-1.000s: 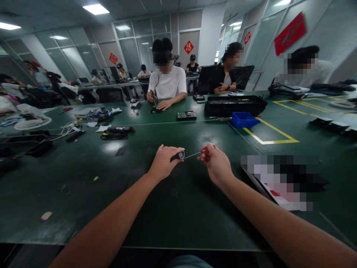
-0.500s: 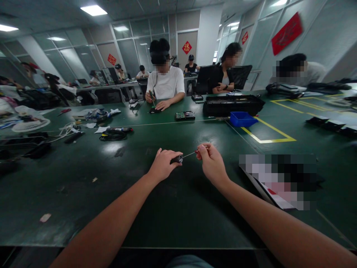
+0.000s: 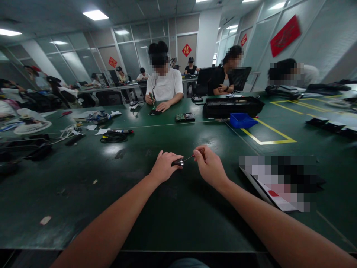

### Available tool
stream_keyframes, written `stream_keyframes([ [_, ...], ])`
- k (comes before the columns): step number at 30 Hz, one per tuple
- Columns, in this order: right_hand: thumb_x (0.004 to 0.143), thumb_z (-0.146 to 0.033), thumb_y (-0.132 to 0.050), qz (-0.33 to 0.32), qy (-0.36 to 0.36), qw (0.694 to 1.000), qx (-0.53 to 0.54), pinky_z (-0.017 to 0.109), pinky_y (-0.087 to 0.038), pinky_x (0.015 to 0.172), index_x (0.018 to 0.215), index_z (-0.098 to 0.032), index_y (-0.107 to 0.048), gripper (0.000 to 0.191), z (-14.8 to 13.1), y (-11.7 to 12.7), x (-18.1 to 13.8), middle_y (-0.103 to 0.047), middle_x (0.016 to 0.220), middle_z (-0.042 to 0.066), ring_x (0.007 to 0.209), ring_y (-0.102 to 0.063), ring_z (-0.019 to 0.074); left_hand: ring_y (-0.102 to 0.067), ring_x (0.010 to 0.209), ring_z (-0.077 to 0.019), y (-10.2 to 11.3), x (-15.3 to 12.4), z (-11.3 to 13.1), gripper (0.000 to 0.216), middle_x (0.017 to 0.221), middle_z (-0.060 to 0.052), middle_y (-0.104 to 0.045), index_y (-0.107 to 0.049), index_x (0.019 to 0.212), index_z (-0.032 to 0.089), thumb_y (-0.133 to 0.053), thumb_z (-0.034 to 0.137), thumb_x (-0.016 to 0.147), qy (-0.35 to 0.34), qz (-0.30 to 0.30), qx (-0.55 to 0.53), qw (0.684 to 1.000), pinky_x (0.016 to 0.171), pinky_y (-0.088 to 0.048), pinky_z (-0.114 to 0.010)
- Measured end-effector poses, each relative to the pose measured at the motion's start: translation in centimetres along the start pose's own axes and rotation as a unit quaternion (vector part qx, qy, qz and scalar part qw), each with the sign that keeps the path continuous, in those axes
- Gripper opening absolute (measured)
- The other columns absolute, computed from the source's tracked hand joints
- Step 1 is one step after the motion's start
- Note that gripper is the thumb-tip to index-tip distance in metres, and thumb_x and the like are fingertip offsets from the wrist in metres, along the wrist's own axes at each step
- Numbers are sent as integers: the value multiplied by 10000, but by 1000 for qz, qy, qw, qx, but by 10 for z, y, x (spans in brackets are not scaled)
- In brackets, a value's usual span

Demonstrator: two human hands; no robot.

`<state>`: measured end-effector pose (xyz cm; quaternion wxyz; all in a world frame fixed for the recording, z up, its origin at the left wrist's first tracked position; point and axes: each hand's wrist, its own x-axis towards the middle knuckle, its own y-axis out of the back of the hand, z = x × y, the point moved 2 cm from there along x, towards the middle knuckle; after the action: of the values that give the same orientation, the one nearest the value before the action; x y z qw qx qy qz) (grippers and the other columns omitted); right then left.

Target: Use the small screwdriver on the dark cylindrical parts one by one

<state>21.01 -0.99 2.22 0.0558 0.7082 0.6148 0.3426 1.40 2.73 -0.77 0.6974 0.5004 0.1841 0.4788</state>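
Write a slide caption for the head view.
Left hand grips a black cylinder; right hand pinches a thin metal rod.

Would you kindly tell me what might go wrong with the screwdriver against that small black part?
The thin screwdriver in the right hand meets the part right beside the left hand, so a slip might jab it. The part is only pinched in that hand, not clamped; it might twist loose and roll across the table.
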Motion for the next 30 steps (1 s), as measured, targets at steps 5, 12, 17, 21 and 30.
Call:
stream_keyframes([
  [5, 991, -385, -443, 23, -2, 999, -37, 341, -434, 635, 916, -237, -573, 210, 4, 3, 1, -669, 764, 29, 678, -630, 216, -618, 1175, -272, 7, 2, 5, 323, 1227, -84, -702, -691, 1209, 223, -715, 274, 890, 15, 35, -65, 997, 1115, -382, -530],
  [12, 1003, -387, -440, 42, 5, 999, -24, 338, -442, 647, 940, -237, -577, 213, 2, 6, 0, -682, 792, 38, 735, -658, 226, -669, 1052, -225, 14, 1, -6, 424, 1200, -97, -685, -579, 1306, 210, -670, 300, 901, 85, 154, -298, 938, 972, -523, -399],
  [17, 1014, -396, -437, 33, 13, 999, -12, 341, -455, 666, 960, -237, -583, 222, 1, 7, -1, -688, 818, 40, 757, -666, 225, -625, 755, -143, 28, 1, -6, 244, 976, -59, -637, -527, 1157, 207, -485, 346, 960, 145, 185, -497, 835, 673, -527, -276],
  [21, 1013, -391, -438, 31, 18, 999, -8, 349, -454, 685, 968, -237, -581, 215, -1, 9, -2, -691, 832, 44, 774, -668, 229, -536, 604, -108, 41, -1, 2, 235, 836, -19, -574, -537, 949, 198, -575, 427, 907, 169, 148, -522, 823, 500, -400, -214],
  [30, 1012, -368, -440, 37, 27, 999, -4, 350, -458, 719, 982, -227, -587, 206, -5, 11, -2, -708, 881, 55, 796, -678, 224, -660, 877, -212, 47, 6, 18, 215, 939, -51, -718, -741, 929, 214, -537, 241, 864, 65, -1, -123, 990, 792, -506, -347],
])
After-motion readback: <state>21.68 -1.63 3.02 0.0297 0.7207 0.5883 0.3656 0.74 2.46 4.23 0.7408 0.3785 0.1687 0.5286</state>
